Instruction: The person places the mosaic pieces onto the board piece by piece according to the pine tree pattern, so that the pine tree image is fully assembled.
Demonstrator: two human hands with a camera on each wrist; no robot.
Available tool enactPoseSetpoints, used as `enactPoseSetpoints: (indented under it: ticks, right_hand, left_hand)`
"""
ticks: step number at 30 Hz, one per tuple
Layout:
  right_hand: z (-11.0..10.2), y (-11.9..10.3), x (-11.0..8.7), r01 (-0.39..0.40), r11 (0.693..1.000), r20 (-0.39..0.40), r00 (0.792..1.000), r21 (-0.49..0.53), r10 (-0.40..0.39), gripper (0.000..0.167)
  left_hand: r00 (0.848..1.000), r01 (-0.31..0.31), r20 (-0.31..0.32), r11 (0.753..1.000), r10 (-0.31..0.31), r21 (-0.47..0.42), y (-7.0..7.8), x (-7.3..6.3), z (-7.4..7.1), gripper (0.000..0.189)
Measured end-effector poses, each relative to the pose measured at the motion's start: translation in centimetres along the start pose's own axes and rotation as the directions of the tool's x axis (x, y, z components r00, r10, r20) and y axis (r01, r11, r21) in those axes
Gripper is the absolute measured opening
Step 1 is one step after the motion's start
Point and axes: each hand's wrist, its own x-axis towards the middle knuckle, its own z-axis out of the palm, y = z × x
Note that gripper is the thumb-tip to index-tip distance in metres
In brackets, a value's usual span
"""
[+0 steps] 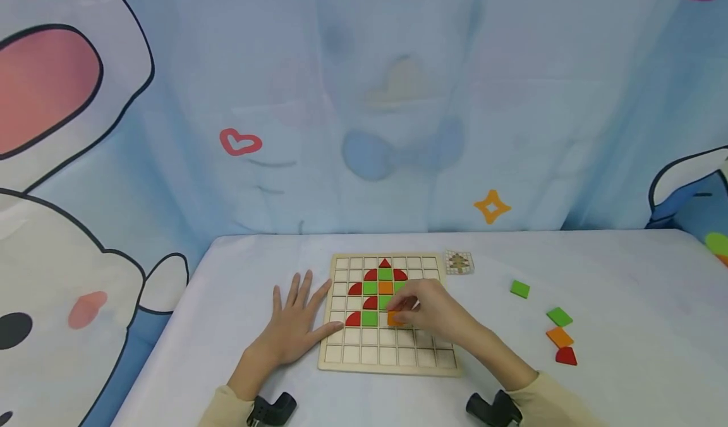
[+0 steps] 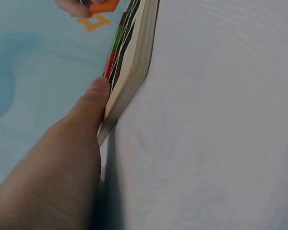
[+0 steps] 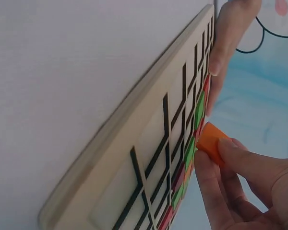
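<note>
A wooden grid board (image 1: 392,357) lies on the white table, several of its cells filled with red quarter-round, green square and orange square tiles and one red triangle at the top. My right hand (image 1: 435,310) pinches an orange square tile (image 3: 210,142) between thumb and fingers, over the board beside the green tile (image 1: 370,318) in the lowest filled row. Spread flat, my left hand (image 1: 292,326) rests at the board's left side, its thumb on the left edge in the left wrist view.
Right of the board lie loose tiles: a green square (image 1: 520,289), another green square (image 1: 560,316), an orange square (image 1: 560,338) and a red quarter-round (image 1: 566,356). A small pattern card (image 1: 459,262) sits by the board's upper right corner. A blue printed curtain (image 1: 273,187) hangs behind.
</note>
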Motion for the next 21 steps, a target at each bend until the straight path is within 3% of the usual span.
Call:
enactPoseSetpoints:
  ticks: [4,21]
  right_hand:
    - [0.9,-0.1,0.7,-0.025,1.0,0.015,1.0,-0.007,0.026,0.014]
    - [2.5,-1.0,1.1,-0.046,0.983,-0.084,0.996,-0.175,0.032,0.015]
  left_hand:
    - [1.0,0.01,0.008,1.0,-0.01,0.014,0.1,0.0,0.0,0.083]
    - [1.0,0.001,-0.013,1.0,-0.001,-0.003,0.4,-0.2,-0.1,0.085]
